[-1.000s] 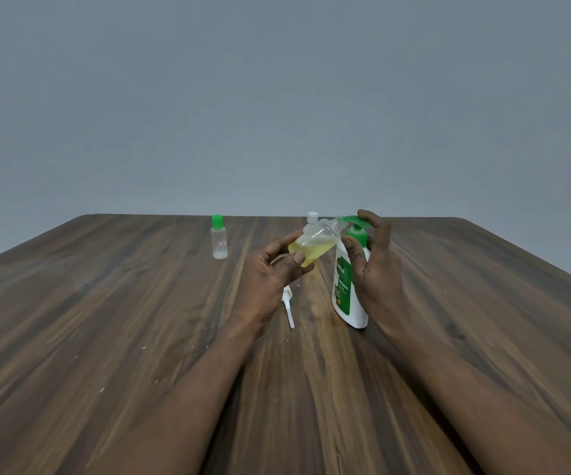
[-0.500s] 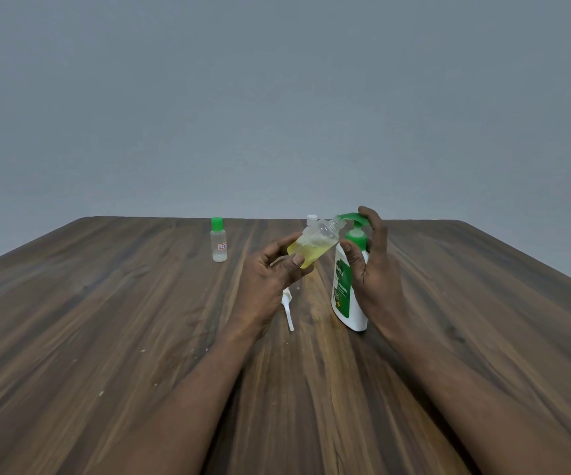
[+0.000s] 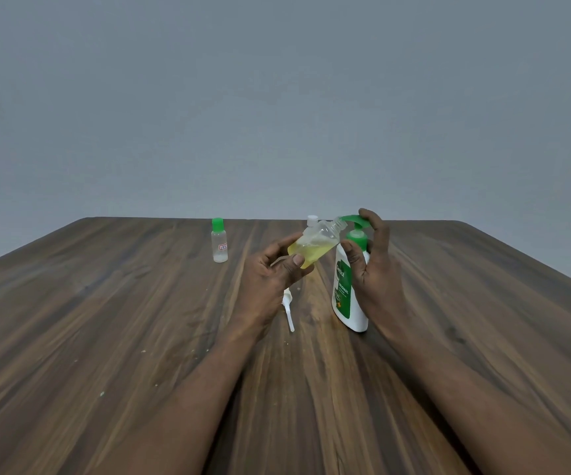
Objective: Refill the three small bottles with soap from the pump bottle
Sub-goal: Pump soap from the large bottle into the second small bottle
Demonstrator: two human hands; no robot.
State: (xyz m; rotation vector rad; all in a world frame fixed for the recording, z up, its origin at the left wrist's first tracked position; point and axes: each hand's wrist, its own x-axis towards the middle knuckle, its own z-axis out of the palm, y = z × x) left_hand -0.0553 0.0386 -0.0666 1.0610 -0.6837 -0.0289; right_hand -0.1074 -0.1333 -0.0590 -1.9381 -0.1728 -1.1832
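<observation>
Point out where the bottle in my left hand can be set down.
Bare wood: left of the green-capped bottle, between it and the left hand, and right of the right hand. Crowded: the middle, where the pump bottle, the held bottle and the white nozzle lying on the table crowd together.

Small bottles, three: green-capped bottle [image 3: 219,248], tilted bottle [image 3: 313,247], white-capped bottle [image 3: 312,220] (mostly hidden). Pump bottle [image 3: 345,298], one. White nozzle [image 3: 288,307] with tube, one. Hands, two: left hand [image 3: 270,281], right hand [image 3: 376,269]. Table [image 3: 106,320], one.
</observation>
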